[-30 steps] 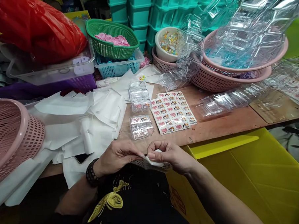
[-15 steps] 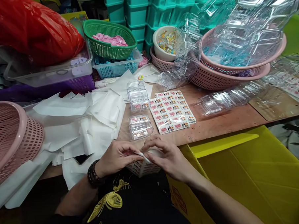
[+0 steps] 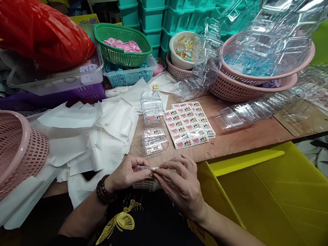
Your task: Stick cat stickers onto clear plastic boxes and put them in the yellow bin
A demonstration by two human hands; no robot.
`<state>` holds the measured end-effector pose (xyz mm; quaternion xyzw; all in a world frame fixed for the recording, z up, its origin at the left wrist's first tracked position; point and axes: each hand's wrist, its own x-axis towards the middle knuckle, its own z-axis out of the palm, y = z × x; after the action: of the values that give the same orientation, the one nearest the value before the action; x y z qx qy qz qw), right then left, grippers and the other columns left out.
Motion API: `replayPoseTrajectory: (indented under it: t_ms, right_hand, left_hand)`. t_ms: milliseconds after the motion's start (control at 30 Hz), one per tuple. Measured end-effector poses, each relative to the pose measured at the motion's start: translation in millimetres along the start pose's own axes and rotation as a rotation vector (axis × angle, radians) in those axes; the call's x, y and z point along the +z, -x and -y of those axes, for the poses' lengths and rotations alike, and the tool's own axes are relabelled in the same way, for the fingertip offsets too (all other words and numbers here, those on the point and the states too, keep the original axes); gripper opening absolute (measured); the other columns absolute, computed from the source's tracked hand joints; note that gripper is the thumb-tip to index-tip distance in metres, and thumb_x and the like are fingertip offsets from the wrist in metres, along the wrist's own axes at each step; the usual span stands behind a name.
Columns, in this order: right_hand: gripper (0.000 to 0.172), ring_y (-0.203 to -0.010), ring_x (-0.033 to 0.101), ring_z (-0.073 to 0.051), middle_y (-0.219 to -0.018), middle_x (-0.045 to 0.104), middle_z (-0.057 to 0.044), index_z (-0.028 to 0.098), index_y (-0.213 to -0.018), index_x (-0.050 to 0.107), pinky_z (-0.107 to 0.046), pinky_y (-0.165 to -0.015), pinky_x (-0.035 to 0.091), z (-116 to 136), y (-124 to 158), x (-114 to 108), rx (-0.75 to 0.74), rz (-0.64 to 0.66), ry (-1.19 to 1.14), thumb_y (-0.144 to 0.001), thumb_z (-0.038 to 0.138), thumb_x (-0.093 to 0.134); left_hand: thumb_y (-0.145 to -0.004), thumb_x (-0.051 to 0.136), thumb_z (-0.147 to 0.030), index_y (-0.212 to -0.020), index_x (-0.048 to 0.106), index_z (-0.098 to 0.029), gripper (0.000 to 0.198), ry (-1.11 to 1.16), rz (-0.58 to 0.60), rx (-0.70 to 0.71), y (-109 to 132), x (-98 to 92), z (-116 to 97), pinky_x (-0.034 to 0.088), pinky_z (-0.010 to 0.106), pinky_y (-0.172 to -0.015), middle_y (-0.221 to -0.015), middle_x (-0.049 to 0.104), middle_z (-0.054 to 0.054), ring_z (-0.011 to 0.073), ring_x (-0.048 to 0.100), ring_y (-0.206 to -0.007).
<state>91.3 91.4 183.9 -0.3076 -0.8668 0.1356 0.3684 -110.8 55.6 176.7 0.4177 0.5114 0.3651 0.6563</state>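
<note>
My left hand (image 3: pixel 129 172), with a dark bead bracelet on the wrist, pinches a sticker sheet (image 3: pixel 146 184) between thumb and fingers just in front of my body. My right hand (image 3: pixel 184 183) has its fingertips closed at the sheet's whitish upper edge, meeting the left fingertips; whether it holds a single sticker there I cannot make out. Beyond the hands, clear plastic clamshell cases (image 3: pixel 155 143) stand in a line, some bearing a cat-print sticker. Flat sticker sheets (image 3: pixel 187 125) lie to the right of them.
White backing papers (image 3: pixel 99 133) are heaped at left, partly over a phone (image 3: pixel 89 175). A pink basket (image 3: pixel 31 143) stands at far left. More clear cases (image 3: pixel 245 114) lie at right, below stacked pink baskets (image 3: pixel 233 89). A yellow box (image 3: pixel 278 190) adjoins the table's front edge.
My right hand has turned, its fingers stretching more to the left over the sticker sheet. The sheet has tilted flatter, while my left hand stays almost in place.
</note>
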Motion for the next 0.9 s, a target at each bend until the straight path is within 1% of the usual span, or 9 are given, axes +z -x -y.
replayPoseTrajectory:
  t_ms: [100, 200, 333, 433, 533, 600, 667, 767, 900]
  right_hand:
    - [0.021, -0.088, 0.065, -0.019, -0.086, 0.076, 0.002, 0.030, -0.102, 0.070, -0.047, -0.109, 0.029, -1, 3, 2, -0.123, -0.010, 0.127, -0.088, 0.016, 0.065]
    - [0.022, -0.088, 0.066, -0.017, -0.089, 0.077, 0.002, 0.028, -0.098, 0.070, -0.044, -0.114, 0.025, -5, 4, 5, -0.346, 0.029, 0.196, -0.089, 0.012, 0.057]
    - [0.026, -0.086, 0.067, -0.015, -0.090, 0.077, 0.003, 0.028, -0.089, 0.070, -0.039, -0.105, 0.038, -9, 4, 7, -0.580, 0.069, 0.206, -0.085, 0.009, 0.053]
    - [0.021, -0.083, 0.067, -0.015, -0.087, 0.076, 0.001, 0.025, -0.088, 0.067, -0.037, -0.095, 0.046, -7, 2, -1, -0.610, 0.111, 0.026, -0.085, 0.010, 0.053]
    - [0.013, -0.075, 0.065, -0.016, -0.079, 0.072, 0.000, 0.025, -0.089, 0.061, -0.038, -0.085, 0.051, -13, -6, -16, -0.374, 0.081, -0.286, -0.085, 0.014, 0.057]
    - [0.009, -0.072, 0.063, -0.016, -0.077, 0.068, -0.001, 0.026, -0.088, 0.057, -0.036, -0.074, 0.053, -26, -16, -21, -0.038, -0.065, -0.501, -0.087, 0.017, 0.057]
    - [0.006, -0.073, 0.063, -0.016, -0.078, 0.065, -0.001, 0.026, -0.085, 0.056, -0.033, -0.069, 0.053, -47, -28, -17, 0.317, -0.216, -0.686, -0.089, 0.025, 0.062]
    - [0.029, -0.067, 0.062, -0.014, -0.075, 0.063, 0.001, 0.024, -0.079, 0.057, -0.030, -0.065, 0.053, -77, -46, 2, 0.659, -0.231, -0.897, -0.075, 0.043, 0.079]
    - [0.039, -0.064, 0.063, -0.013, -0.071, 0.061, 0.003, 0.023, -0.075, 0.057, -0.028, -0.064, 0.055, -90, -59, 28, 0.763, -0.107, -1.064, -0.065, 0.048, 0.086]
  left_hand:
    - [-0.073, 0.073, -0.054, -0.074, 0.071, -0.010, 0.043, 0.092, 0.033, -0.047, -3, -1.4, 1, 0.036, 0.020, -0.051, -0.059, 0.060, 0.000, 0.0092, 0.049, -0.053]
    - [-0.073, 0.074, -0.050, -0.064, 0.067, -0.011, 0.040, 0.012, 0.042, -0.092, -9, -3.1, 1, 0.034, 0.020, -0.049, -0.056, 0.057, -0.001, 0.0080, 0.046, -0.052]
    - [-0.074, 0.074, -0.045, -0.068, 0.068, -0.012, 0.035, -0.145, 0.088, -0.134, -16, -5.9, 0, 0.036, 0.021, -0.052, -0.059, 0.061, 0.000, 0.0094, 0.049, -0.054]
    - [-0.086, 0.062, -0.043, -0.076, 0.069, -0.013, 0.032, -0.312, 0.033, -0.042, -12, -4.0, -3, 0.041, 0.023, -0.054, -0.064, 0.064, 0.001, 0.0123, 0.054, -0.057]
    - [-0.095, 0.051, -0.035, -0.084, 0.068, -0.016, 0.027, -0.652, -0.163, 0.254, -6, 3.9, -4, 0.050, 0.031, -0.072, -0.081, 0.069, 0.006, 0.0187, 0.063, -0.076]
    - [-0.097, 0.050, -0.029, -0.086, 0.068, -0.017, 0.024, -0.863, -0.261, 0.438, -4, 10.8, -1, 0.051, 0.040, -0.090, -0.105, 0.069, 0.011, 0.0248, 0.064, -0.101]
    - [-0.097, 0.050, -0.026, -0.086, 0.067, -0.017, 0.022, -0.987, -0.288, 0.521, -6, 16.5, 5, 0.045, 0.050, -0.104, -0.134, 0.060, 0.016, 0.0312, 0.054, -0.125]
    - [-0.098, 0.049, -0.027, -0.086, 0.064, -0.016, 0.022, -1.016, -0.186, 0.540, -10, 18.3, 10, 0.034, 0.057, -0.116, -0.152, 0.046, 0.017, 0.0339, 0.037, -0.145]
    - [-0.099, 0.050, -0.029, -0.088, 0.064, -0.018, 0.020, -0.894, 0.005, 0.480, -10, 7.1, 0, 0.029, 0.055, -0.121, -0.154, 0.045, 0.014, 0.0308, 0.029, -0.149]
